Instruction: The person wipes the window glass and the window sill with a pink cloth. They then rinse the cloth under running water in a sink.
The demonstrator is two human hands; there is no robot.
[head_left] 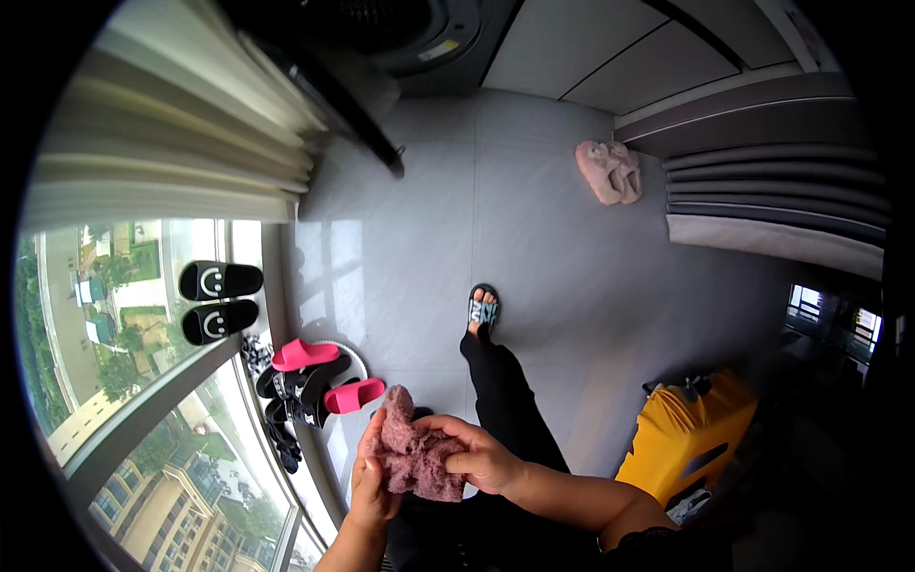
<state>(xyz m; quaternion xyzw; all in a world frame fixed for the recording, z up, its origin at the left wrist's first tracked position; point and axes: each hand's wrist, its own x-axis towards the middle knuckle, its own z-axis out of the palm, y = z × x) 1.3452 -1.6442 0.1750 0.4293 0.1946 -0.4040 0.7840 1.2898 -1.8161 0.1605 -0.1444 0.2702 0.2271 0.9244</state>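
A fluffy dusty-pink thing (431,469) is held up between my two hands, in front of my black trousers. Its deep pile and folds hide what kind of thing it is; one rounded lobe sticks up at its far left. My left hand (370,477) grips it along the left side, with the thumb near me and the fingers partly behind it. From the right, my right hand (481,459) pinches its upper right part, the fingers closed on the pile.
Bright pink slides (355,396) and black sandals (310,391) are heaped beside the window, left of my hands. Black smiley slides (221,280) stand at the sill. Pale pink fluffy slippers (610,173) lie at the far right, and a yellow-covered suitcase (681,434) is at the near right. A dark pole (362,133) slants at far left.
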